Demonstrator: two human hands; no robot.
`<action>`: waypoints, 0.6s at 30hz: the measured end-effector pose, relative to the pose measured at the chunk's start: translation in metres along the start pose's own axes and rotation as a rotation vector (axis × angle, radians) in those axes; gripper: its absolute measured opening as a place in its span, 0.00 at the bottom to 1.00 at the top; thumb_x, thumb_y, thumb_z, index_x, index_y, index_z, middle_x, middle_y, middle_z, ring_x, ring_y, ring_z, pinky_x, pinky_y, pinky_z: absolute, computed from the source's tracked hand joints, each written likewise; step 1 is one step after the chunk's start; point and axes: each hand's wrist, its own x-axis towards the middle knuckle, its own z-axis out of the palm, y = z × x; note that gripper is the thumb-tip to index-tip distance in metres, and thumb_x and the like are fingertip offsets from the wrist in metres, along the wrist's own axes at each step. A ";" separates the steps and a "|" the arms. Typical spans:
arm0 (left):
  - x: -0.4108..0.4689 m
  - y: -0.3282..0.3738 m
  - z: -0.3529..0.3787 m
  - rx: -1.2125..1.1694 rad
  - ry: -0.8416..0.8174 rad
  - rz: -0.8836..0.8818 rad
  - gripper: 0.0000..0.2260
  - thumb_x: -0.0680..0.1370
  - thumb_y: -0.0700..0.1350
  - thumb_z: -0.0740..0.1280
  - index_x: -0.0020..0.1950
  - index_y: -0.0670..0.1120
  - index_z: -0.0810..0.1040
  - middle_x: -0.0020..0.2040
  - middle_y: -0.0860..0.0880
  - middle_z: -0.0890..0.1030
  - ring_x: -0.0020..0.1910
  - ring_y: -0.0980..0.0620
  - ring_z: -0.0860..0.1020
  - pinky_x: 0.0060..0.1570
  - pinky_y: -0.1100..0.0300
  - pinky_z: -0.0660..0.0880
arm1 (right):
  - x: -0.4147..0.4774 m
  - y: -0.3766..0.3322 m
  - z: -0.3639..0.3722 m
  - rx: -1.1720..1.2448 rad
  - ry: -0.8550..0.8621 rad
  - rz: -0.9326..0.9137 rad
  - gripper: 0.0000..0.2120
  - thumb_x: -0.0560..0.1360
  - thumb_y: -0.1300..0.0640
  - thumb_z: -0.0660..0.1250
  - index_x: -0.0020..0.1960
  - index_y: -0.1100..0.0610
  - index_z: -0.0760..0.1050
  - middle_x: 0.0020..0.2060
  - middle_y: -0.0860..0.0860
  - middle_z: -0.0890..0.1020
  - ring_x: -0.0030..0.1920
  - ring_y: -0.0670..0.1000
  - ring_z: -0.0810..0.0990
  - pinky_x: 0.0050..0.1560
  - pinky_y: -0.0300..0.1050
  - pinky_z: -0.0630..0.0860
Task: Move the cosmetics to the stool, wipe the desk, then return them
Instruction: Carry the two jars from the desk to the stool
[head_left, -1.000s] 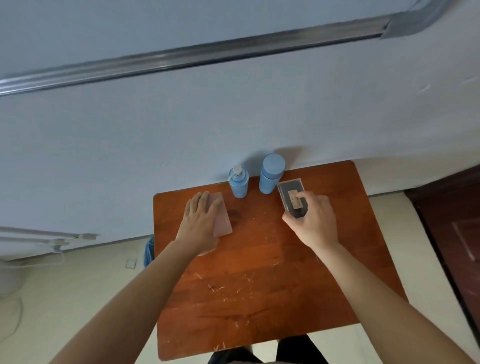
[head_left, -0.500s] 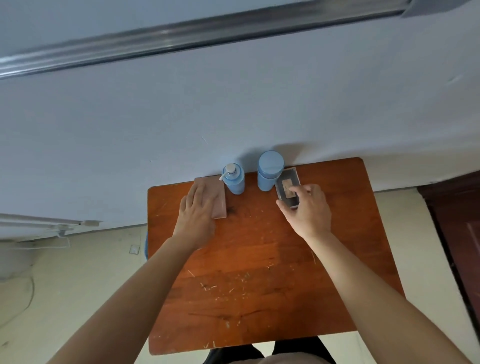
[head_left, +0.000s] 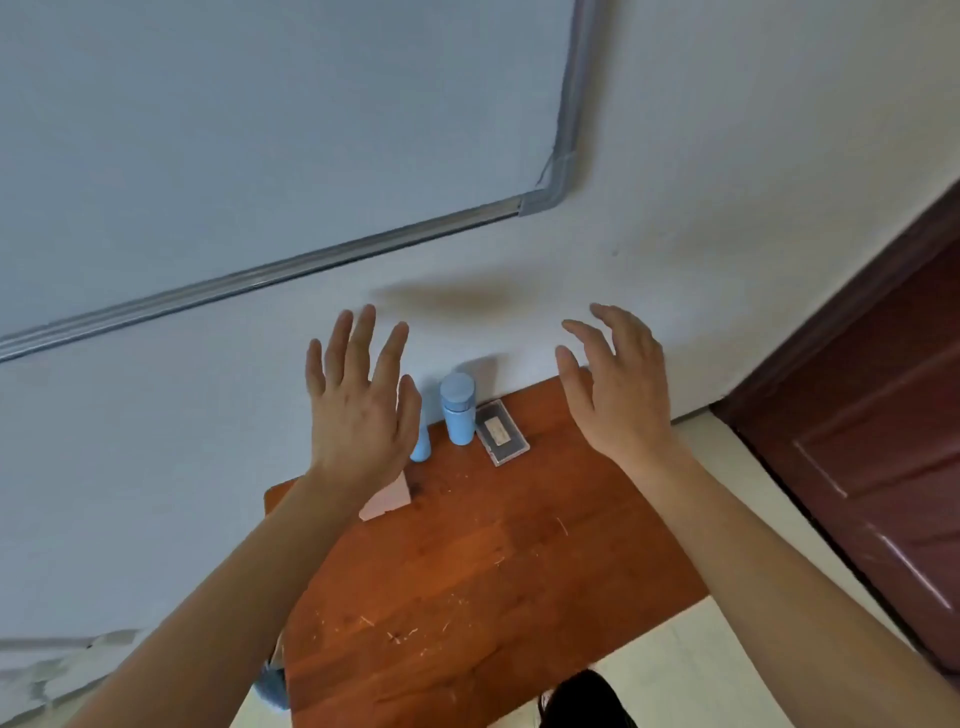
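Note:
My left hand (head_left: 358, 400) and my right hand (head_left: 621, 384) are both raised above the wooden desk (head_left: 493, 561), fingers spread, holding nothing. A blue capped bottle (head_left: 458, 408) stands at the desk's far edge by the wall. Left of it a blue pump bottle (head_left: 421, 449) is mostly hidden behind my left hand. A dark flat compact case (head_left: 501, 431) lies right of the capped bottle. A pink flat item (head_left: 387, 499) lies on the desk, partly covered by my left wrist.
The desk stands against a pale wall with a whiteboard frame (head_left: 291, 270) above. A dark red door (head_left: 872, 447) is on the right. Pale floor surrounds the desk; a blue object (head_left: 270, 686) shows under its left edge.
Both hands have let go of the pink item and the compact case and lifted off the desk, fingers spread. The camera has tilted up and to the right.

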 end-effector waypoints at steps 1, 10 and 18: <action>0.006 0.011 -0.002 -0.027 0.020 0.040 0.22 0.81 0.49 0.53 0.74 0.44 0.67 0.76 0.38 0.62 0.76 0.38 0.57 0.72 0.35 0.55 | -0.008 0.007 -0.018 -0.033 0.041 0.008 0.20 0.83 0.45 0.55 0.69 0.53 0.72 0.71 0.55 0.70 0.74 0.56 0.65 0.71 0.53 0.64; 0.013 0.211 0.005 -0.240 -0.084 0.417 0.26 0.82 0.54 0.49 0.79 0.49 0.55 0.80 0.41 0.52 0.79 0.42 0.46 0.74 0.36 0.48 | -0.162 0.095 -0.202 -0.434 0.199 0.385 0.28 0.82 0.41 0.54 0.77 0.53 0.62 0.78 0.58 0.58 0.79 0.58 0.53 0.77 0.58 0.54; -0.057 0.436 -0.028 -0.340 -0.096 0.829 0.27 0.80 0.54 0.51 0.79 0.48 0.57 0.79 0.40 0.53 0.78 0.40 0.49 0.73 0.36 0.49 | -0.347 0.149 -0.352 -0.608 0.396 0.698 0.29 0.81 0.41 0.57 0.78 0.54 0.61 0.79 0.57 0.56 0.79 0.58 0.52 0.75 0.63 0.56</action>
